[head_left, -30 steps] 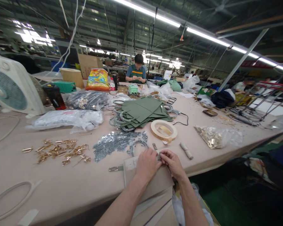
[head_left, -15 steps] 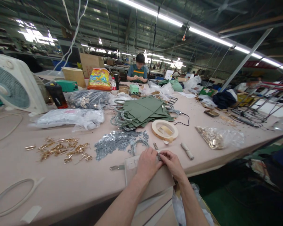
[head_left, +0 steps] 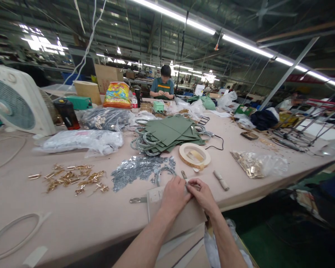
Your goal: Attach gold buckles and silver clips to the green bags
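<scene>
A flat beige panel (head_left: 191,219) lies at the table's near edge, reaching over it. Across the panel's top edge rests my left hand (head_left: 173,197), its fingers curled closed there. My right hand (head_left: 202,195) is closed in a pinch beside the left fingertips; the small piece between its fingers is mostly hidden. A grey curved handle (head_left: 166,170) rises behind my left hand. One strap tab with a metal end (head_left: 138,200) sticks out at the panel's left, and another small metal-ended tab (head_left: 183,174) shows just beyond my fingertips.
Beyond my hands are flat grey metal pieces (head_left: 139,171), a tape roll (head_left: 194,155) and stacked green panels (head_left: 170,130). Gold hardware (head_left: 72,176) lies left; a rolled grey piece (head_left: 221,180) and a bag of metal parts (head_left: 249,163) lie right. A co-worker (head_left: 162,83) sits opposite.
My right fingers have shifted slightly at the panel's top edge, and the small grey piece between them is less visible. My left hand stays almost in place.
</scene>
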The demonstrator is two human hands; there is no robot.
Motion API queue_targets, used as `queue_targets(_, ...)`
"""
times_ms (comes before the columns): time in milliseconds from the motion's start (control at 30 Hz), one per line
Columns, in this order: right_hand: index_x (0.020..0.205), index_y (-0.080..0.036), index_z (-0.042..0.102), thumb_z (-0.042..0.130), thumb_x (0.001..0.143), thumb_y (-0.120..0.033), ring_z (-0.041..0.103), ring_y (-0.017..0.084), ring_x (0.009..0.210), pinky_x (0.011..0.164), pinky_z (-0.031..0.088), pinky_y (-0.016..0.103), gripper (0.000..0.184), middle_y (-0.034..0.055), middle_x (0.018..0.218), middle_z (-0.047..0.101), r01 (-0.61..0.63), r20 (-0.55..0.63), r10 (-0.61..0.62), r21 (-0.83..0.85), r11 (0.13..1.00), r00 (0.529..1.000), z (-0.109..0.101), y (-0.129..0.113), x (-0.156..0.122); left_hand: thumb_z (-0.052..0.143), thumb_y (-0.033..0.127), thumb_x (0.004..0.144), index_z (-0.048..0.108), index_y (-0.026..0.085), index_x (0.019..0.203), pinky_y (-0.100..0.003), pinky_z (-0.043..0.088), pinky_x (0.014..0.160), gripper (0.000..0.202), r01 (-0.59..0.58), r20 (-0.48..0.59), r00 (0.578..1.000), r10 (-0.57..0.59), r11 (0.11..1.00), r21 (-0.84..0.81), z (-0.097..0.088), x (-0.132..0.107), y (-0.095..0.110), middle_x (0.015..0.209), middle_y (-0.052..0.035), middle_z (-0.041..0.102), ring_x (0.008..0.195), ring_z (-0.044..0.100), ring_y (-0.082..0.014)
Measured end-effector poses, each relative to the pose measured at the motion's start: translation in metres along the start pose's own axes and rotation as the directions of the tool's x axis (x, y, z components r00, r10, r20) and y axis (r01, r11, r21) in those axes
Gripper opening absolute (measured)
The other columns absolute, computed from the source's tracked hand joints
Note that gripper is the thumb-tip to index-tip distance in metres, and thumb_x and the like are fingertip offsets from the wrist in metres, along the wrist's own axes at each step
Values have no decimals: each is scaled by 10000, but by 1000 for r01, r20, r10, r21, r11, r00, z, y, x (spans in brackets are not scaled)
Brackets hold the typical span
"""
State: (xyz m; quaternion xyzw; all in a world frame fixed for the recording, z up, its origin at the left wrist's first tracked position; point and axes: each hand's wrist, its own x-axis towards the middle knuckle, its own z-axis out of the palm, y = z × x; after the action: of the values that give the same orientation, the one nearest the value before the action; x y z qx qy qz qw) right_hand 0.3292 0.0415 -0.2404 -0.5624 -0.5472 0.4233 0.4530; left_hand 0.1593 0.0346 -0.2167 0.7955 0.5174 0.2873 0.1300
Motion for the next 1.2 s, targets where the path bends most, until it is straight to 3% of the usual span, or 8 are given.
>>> queue_targets(267, 1048, -195, 766, 754, 808, -542, 676, 235, 786, 739, 527, 330, 423, 55, 891, 742, 65, 37, -62, -87, 994, 997, -1, 3, 1, 781, 375, 836, 662, 216, 1040, -394, 506, 857, 284, 4, -15, 1000, -4, 1000, -2, 4, -2, -3, 1041, -65, 602, 1010, 575, -264)
queue_targets(433, 935, -187, 772, 737, 815, -484, 678, 255, 870, 820, 524, 346, 322, 70, 913, 767, 47, 25, -45, -74, 996, 999, -3, 4, -1, 769, 411, 864, 679, 217, 1048, -378, 497, 856, 282, -16, -22, 1000, 16, 1000, -13, 4, -3, -4, 1029, -61, 594, 997, 576, -254)
queue_targets(733, 914, -172, 743, 719, 791, -387, 601, 175, 678, 667, 459, 277, 249, 19, 765, 710, 14, -14, -15, -77, 997, 1000, 0, 0, 0, 721, 400, 906, 696, 224, 1070, -360, 487, 833, 242, -99, 16, 995, 99, 995, 23, -1, -1, -5, 1014, -59, 580, 986, 575, -246)
queue_targets(900, 885, -172, 746, 753, 782, -421, 569, 161, 645, 640, 439, 272, 270, 0, 720, 667, 27, 8, -26, -84, 996, 1000, 2, 3, 2, 731, 354, 883, 639, 199, 1136, -396, 491, 893, 311, -26, 14, 1000, 26, 999, 22, 0, -3, -3, 1089, -84, 593, 1043, 572, -272)
queue_targets(967, 961, -177, 747, 776, 782, -464, 564, 159, 642, 626, 432, 269, 340, -3, 738, 662, 21, 4, -21, -30, 999, 1000, 0, 5, -1, 731, 371, 879, 629, 202, 1135, -401, 492, 903, 323, 5, 15, 1000, -5, 1000, 4, 1, -5, -2, 1111, -88, 593, 1045, 573, -273)
queue_targets(1067, 1130, -199, 706, 743, 825, -562, 480, 140, 557, 531, 356, 255, 475, -46, 648, 571, -13, -96, 24, 110, 994, 995, -4, 6, 0, 764, 397, 841, 634, 216, 1102, -416, 495, 929, 343, 17, 25, 1000, -17, 1000, -25, 4, -8, -3, 1141, -87, 593, 1066, 567, -279)
queue_targets(1133, 1112, -207, 693, 719, 845, -594, 428, 134, 528, 507, 328, 258, 471, -65, 597, 499, 7, -165, 19, 150, 989, 986, -3, 1, 8, 790, 390, 807, 641, 220, 1085, -434, 497, 949, 358, 25, 23, 999, -24, 999, -39, 6, -9, -4, 1150, -87, 599, 1082, 565, -288)
queue_targets(1200, 1047, -206, 700, 706, 857, -593, 441, 139, 540, 519, 355, 266, 431, -54, 608, 509, 57, -159, -38, 121, 991, 987, 4, -8, 22, 789, 374, 796, 646, 217, 1087, -452, 505, 948, 360, 42, 25, 999, -40, 998, -50, 8, -9, -5, 1152, -91, 607, 1075, 569, -298)
